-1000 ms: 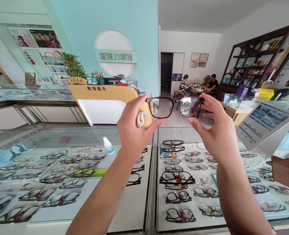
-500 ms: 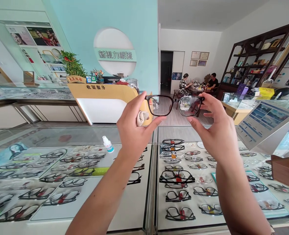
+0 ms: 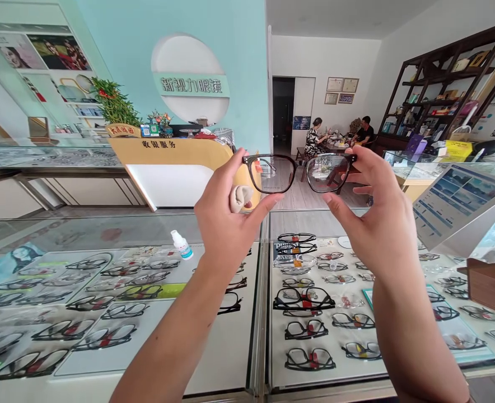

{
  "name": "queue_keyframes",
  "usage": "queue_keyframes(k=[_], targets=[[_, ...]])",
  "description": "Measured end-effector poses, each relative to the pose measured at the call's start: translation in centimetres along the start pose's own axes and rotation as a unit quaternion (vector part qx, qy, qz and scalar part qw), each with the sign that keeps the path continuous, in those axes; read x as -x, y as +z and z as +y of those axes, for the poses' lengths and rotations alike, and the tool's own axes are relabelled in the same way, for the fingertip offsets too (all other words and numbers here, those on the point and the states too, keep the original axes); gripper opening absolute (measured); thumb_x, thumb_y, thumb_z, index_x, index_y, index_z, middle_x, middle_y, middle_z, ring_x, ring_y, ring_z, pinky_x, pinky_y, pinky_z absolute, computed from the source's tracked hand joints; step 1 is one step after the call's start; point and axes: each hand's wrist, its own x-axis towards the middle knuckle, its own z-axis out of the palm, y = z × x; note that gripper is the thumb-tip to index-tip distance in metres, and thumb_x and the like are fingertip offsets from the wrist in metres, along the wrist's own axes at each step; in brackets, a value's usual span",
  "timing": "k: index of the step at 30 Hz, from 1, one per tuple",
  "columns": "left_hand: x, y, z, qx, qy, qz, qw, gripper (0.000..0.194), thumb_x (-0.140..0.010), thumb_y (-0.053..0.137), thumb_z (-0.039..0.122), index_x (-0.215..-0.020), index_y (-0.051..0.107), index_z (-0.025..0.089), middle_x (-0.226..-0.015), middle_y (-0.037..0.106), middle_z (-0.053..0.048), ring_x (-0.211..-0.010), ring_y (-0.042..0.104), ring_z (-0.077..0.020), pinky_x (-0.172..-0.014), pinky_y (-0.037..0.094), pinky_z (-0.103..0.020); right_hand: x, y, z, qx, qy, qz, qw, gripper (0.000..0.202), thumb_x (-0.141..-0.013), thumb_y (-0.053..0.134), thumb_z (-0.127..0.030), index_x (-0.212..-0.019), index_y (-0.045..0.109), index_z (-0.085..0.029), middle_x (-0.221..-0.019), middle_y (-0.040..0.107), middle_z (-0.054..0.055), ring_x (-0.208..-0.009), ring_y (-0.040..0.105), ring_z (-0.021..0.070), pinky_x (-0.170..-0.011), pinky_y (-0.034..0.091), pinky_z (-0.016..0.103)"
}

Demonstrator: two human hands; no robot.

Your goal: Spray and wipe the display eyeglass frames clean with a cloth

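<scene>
Our left hand (image 3: 226, 210) pinches one side of the dark-framed glasses (image 3: 300, 173), with a beige cloth (image 3: 240, 198) tucked in its fingers, probably gripped by them; our right hand (image 3: 373, 210) pinches the other side. We hold the glasses up above the glass display case (image 3: 214, 336), near a white bottle (image 3: 182, 245).

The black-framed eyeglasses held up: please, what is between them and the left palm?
A rolled beige cloth, tucked in the left hand beside the black-framed eyeglasses; the head view shows it.
</scene>
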Motion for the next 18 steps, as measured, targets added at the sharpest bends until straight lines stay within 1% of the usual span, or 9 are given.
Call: queue_keyframes(k=[3, 6, 9, 12, 16, 18], targets=[[0.02, 0.04, 0.01, 0.006, -0.001, -0.001, 1.0, 0.089, -0.095, 0.087, 0.075, -0.168, 0.058, 0.033, -0.156, 0.074, -0.013, -0.123, 0.079, -0.0322, -0.101, 0.071, -0.049, 0.06, 0.07, -0.09, 0.004, 0.007, 0.004, 1.0, 0.072, -0.109, 0.071, -0.042, -0.177, 0.045, -0.042, -0.169, 0.067, 0.012, -0.133, 0.077, 0.0406, -0.11, 0.068, 0.068], [-0.01, -0.01, 0.27, -0.001, -0.005, -0.008, 1.0, 0.088, -0.097, 0.086, 0.074, -0.169, 0.057, 0.032, -0.157, 0.073, -0.013, -0.125, 0.078, -0.0332, -0.105, 0.069, -0.05, 0.06, 0.22, -0.2, 0.006, 0.009, 0.001, 1.0, 0.074, -0.109, 0.071, -0.043, -0.178, 0.043, -0.04, -0.169, 0.068, 0.013, -0.134, 0.077, 0.0403, -0.106, 0.07, 0.066], [-0.05, -0.1, 0.52, -0.016, -0.008, -0.014, 1.0, 0.086, -0.098, 0.085, 0.072, -0.169, 0.057, 0.031, -0.154, 0.074, -0.013, -0.124, 0.078, -0.0324, -0.104, 0.068, -0.048, -0.03, 0.3, -0.23, 0.021, 0.017, -0.005, 1.0, 0.073, -0.109, 0.07, -0.043, -0.177, 0.044, -0.039, -0.164, 0.071, 0.013, -0.13, 0.078, 0.0395, -0.103, 0.071, 0.065], [-0.06, -0.11, 0.49, -0.016, -0.002, -0.01, 1.0, 0.084, -0.098, 0.085, 0.071, -0.168, 0.058, 0.031, -0.15, 0.075, -0.013, -0.122, 0.078, -0.0319, -0.102, 0.068, -0.048, -0.13, 0.22, -0.09, 0.028, 0.021, -0.017, 0.999, 0.073, -0.109, 0.071, -0.043, -0.177, 0.045, -0.038, -0.161, 0.073, 0.013, -0.128, 0.079, 0.04, -0.103, 0.07, 0.067], [-0.03, 0.01, 0.23, -0.015, 0.0, -0.01, 1.0, 0.084, -0.098, 0.086, 0.069, -0.167, 0.059, 0.031, -0.148, 0.076, -0.013, -0.121, 0.078, -0.0324, -0.1, 0.069, -0.048, -0.13, 0.1, 0.23, 0.025, 0.022, -0.032, 0.999, 0.076, -0.108, 0.071, -0.046, -0.179, 0.043, -0.038, -0.161, 0.073, 0.015, -0.13, 0.078, 0.0418, -0.105, 0.069, 0.069], [-0.01, 0.08, 0.15, -0.012, 0.002, -0.011, 1.0, 0.083, -0.098, 0.087, 0.068, -0.168, 0.059, 0.031, -0.148, 0.075, -0.013, -0.123, 0.078, -0.0328, -0.101, 0.068, -0.048, -0.09, 0.13, 0.27, 0.023, 0.021, -0.032, 0.999, 0.076, -0.109, 0.069, -0.045, -0.18, 0.043, -0.037, -0.161, 0.073, 0.015, -0.131, 0.078, 0.0419, -0.106, 0.069, 0.071]])
